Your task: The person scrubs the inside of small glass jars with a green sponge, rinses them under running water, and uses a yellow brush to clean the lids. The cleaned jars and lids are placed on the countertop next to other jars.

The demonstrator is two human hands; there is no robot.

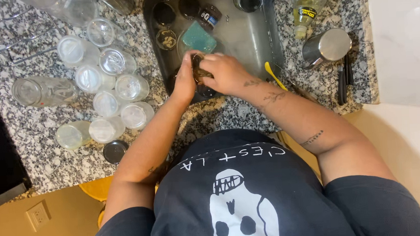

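Observation:
Both of my hands meet over the near edge of the steel sink. My left hand cups a small glass jar from the left. My right hand is pressed on the jar from the right, fingers curled over its mouth. Most of the jar is hidden by my fingers. Just beyond my hands a teal sponge lies in the sink, with several dark round lids and a small labelled jar around it.
Several clear glass jars stand mouth-down on the granite counter left of the sink, one larger jar on its side, a dark lid nearer me. To the right are a dish-soap bottle, a steel cup, dark-handled utensils and a yellow-handled tool.

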